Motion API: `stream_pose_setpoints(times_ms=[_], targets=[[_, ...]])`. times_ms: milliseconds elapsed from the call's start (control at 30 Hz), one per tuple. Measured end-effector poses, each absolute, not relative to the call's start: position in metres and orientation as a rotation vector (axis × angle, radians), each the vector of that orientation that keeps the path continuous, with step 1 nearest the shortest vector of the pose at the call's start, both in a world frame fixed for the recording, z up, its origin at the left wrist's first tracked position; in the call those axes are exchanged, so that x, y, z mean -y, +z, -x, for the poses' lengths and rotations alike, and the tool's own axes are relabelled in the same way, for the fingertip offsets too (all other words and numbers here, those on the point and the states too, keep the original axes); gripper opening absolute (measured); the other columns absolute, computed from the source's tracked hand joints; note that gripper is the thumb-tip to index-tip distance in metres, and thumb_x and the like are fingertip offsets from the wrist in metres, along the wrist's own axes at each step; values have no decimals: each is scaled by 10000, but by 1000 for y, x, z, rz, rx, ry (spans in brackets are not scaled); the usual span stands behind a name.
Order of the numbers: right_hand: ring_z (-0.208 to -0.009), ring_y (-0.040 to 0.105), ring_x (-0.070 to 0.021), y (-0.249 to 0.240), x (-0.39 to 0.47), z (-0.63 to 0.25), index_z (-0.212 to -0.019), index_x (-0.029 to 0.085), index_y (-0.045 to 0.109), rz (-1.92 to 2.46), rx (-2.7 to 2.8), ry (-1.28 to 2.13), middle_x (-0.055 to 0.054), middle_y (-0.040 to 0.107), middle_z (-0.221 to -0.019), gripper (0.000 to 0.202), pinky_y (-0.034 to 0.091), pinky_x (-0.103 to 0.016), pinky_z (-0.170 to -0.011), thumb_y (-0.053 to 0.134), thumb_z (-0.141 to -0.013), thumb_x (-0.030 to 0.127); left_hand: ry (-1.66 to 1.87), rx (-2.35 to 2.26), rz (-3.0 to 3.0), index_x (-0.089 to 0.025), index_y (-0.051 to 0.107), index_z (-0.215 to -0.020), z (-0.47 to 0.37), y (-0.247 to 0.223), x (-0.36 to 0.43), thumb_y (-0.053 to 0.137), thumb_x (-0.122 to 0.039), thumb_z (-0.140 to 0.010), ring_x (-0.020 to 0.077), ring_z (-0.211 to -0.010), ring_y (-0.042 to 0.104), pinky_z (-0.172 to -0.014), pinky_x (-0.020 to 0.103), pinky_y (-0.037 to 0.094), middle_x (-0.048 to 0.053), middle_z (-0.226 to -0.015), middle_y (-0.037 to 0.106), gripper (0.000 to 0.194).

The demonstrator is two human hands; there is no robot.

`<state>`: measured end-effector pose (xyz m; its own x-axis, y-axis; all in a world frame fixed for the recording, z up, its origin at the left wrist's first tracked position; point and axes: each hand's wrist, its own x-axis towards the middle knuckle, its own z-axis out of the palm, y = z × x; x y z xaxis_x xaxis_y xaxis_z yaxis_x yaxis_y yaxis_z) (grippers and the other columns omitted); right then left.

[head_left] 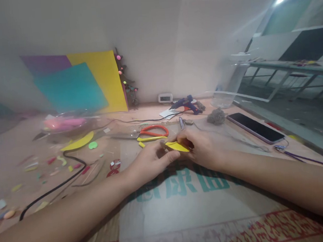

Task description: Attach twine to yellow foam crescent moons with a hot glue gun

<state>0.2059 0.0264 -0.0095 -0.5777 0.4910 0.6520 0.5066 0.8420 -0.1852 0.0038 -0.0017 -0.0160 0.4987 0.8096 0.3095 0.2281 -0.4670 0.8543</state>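
Both my hands meet over the middle of the table around a small piece of yellow craft sheet (178,146). My left hand (161,157) pinches its near left side, thumb on top. My right hand (200,147) grips the right side with curled fingers, partly hidden behind the piece. Just beyond my left hand lie scissors (153,130) with red and yellow handles, and a little yellow scrap (141,144). A larger curved yellow cutout (79,141) rests farther left, beside a green round piece (93,145).
A glue gun (187,104) lies at the back near a small white digital display (165,97). To the right are a grey yarn ball (216,116) and a phone (256,128). A black cable (56,186) and scattered scraps cover the left. Coloured sheets (71,88) lean on the wall.
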Motion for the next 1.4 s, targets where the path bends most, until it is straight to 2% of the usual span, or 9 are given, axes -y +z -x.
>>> stream_pose_setpoints(times_ms=[167,333,567,700,867,1000,1200,1300,1400], targets=[[-611,536,-141,-7,-24,-203,-929,205,557,873,2362,-27,-2,615,-740,153,383,-261,-552,637,-836,297,932,-871,-2106,-161,633,-1058,-6,-11,6,466,-411,-948,219,-990,602,-905,328,453,78,-1061,664,320],[-725,553,-177,-2,-20,-206,-1060,185,510,709,2422,-66,-56,611,-883,283,433,-308,-634,600,-888,391,1041,-1186,-1961,-162,559,-774,-4,-10,4,379,-385,-976,158,-742,544,-707,261,426,19,-788,603,350],[-750,532,-168,5,-24,-214,-945,197,500,652,2217,-15,-48,550,-867,122,445,-303,-645,591,-895,261,1114,-1168,-1726,-157,562,-741,2,-9,-6,482,-451,-930,100,-564,441,-514,205,341,-36,-635,512,358],[-975,580,-214,9,-30,-212,-1141,167,552,738,2259,23,-124,594,-1105,265,489,-342,-769,599,-903,274,1094,-1163,-1714,-158,565,-742,1,-9,-5,497,-479,-921,99,-556,465,-509,200,356,-35,-623,527,373],[-931,598,-211,17,-36,-212,-934,182,665,699,2413,68,-70,686,-938,151,463,-386,-868,563,-932,294,1152,-1188,-1773,-154,560,-741,0,-6,-3,495,-433,-930,95,-570,460,-508,200,351,-29,-642,526,344],[-897,614,-201,43,-42,-221,-950,175,687,839,2342,109,-75,709,-957,216,463,-351,-816,512,-944,302,1178,-1161,-1768,-157,562,-781,1,-8,-5,483,-448,-935,92,-568,442,-504,198,343,-33,-645,504,338],[-765,634,-211,70,-79,-257,-849,207,727,1342,2468,132,-59,723,-846,317,449,-317,-677,543,-889,462,1098,-1183,-1750,-159,551,-757,2,-12,-7,484,-466,-926,108,-580,480,-510,205,360,-26,-627,512,357],[-806,643,-225,54,-111,-276,-925,180,715,1484,2386,4,-90,722,-919,245,469,-329,-724,571,-867,369,1035,-1181,-1719,-155,595,-828,1,-13,-6,500,-455,-917,116,-586,500,-515,207,377,-18,-652,549,327],[-942,644,-260,33,-135,-289,-1114,151,666,1493,2232,38,-140,697,-1106,343,494,-368,-814,617,-833,342,956,-1185,-1707,-157,604,-821,-1,-14,-6,510,-459,-907,115,-550,494,-504,210,377,-23,-621,555,328]])
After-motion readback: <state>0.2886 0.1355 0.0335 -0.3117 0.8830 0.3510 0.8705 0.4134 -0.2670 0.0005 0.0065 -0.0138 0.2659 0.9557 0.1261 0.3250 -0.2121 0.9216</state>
